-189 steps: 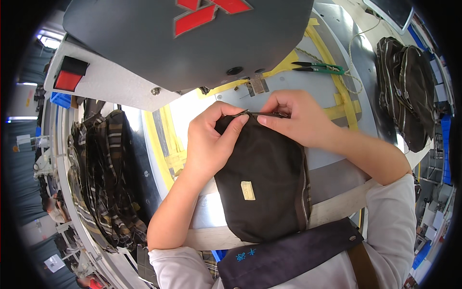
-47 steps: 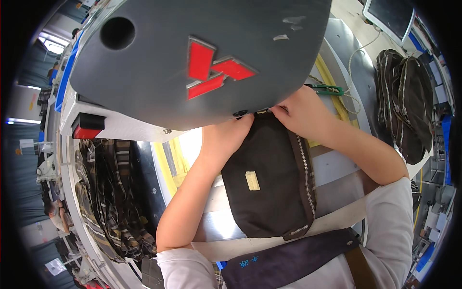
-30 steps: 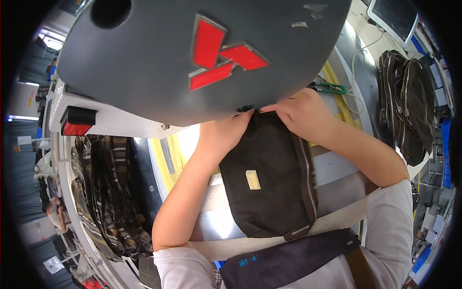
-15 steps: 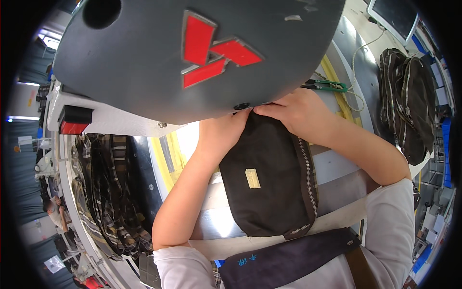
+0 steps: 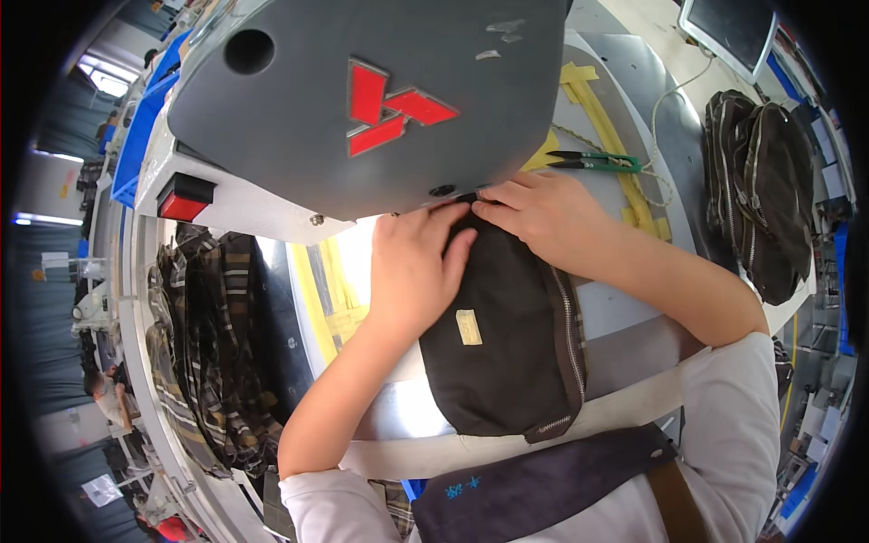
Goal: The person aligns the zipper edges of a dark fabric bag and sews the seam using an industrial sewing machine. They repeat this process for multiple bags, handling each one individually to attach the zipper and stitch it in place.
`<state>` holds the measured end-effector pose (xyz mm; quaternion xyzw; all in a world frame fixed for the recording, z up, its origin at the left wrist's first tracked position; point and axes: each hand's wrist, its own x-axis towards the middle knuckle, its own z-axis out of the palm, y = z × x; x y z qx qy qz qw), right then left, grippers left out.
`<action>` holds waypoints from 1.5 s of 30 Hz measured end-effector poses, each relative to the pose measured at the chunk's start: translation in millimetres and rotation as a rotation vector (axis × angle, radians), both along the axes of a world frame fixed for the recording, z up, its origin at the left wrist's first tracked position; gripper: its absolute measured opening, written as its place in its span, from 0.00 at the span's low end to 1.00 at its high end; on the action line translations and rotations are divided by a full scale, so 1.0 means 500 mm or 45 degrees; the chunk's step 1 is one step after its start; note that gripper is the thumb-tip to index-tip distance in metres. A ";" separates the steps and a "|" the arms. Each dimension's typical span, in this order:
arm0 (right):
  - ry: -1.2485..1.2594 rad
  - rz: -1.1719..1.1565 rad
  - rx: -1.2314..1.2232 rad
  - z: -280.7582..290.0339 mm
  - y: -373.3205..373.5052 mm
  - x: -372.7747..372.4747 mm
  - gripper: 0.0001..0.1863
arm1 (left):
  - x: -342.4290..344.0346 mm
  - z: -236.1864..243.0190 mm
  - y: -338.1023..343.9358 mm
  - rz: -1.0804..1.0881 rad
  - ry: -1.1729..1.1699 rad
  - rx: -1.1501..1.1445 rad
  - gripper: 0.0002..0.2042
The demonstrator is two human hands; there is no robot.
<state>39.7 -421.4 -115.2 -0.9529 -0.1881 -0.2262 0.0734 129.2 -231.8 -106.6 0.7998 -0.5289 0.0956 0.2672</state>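
A dark brown-black fabric pouch (image 5: 507, 371) lies flat in front of me, with a small pale label on it and a metal zipper along its right edge. Its far end runs under the grey head of a sewing machine (image 5: 317, 145). My left hand (image 5: 416, 262) rests over the pouch's left edge, fingers stretched forward and thumb apart. At the far end, my right hand (image 5: 543, 217) has its fingers bent and pressed together on the fabric edge. The machine head hides the needle area, and the left fingertips lie close beneath it.
Green-handled thread snips (image 5: 602, 163) lie beyond my right hand beside a cord. Several dark zippered pouches (image 5: 760, 190) are stacked at right, below a screen (image 5: 729, 36). Plaid fabric pieces (image 5: 213, 353) hang at left, near a red-and-black switch (image 5: 186, 199). Yellow tape (image 5: 615, 127) marks the worktable.
My left hand's thumb has spread away from its fingers, and more of that hand shows. The pouch has shifted slightly away from me. The view has shifted, showing more of the machine's surroundings.
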 end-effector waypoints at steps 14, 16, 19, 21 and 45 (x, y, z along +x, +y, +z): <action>0.242 -0.364 0.469 0.016 -0.002 0.010 0.07 | -0.002 0.005 0.012 -0.216 0.100 0.093 0.21; 0.385 -0.439 0.576 0.028 0.002 0.016 0.07 | -0.002 0.005 0.012 -0.224 0.097 0.101 0.21; 0.520 -0.493 0.808 0.035 0.005 0.025 0.09 | 0.001 0.006 0.010 -0.227 0.095 0.094 0.21; 0.602 -0.453 0.923 0.028 -0.003 0.034 0.09 | 0.002 0.007 0.010 -0.221 0.106 0.102 0.21; 0.370 -0.415 0.721 0.007 -0.015 0.040 0.08 | 0.008 0.011 0.013 -0.168 0.069 0.162 0.21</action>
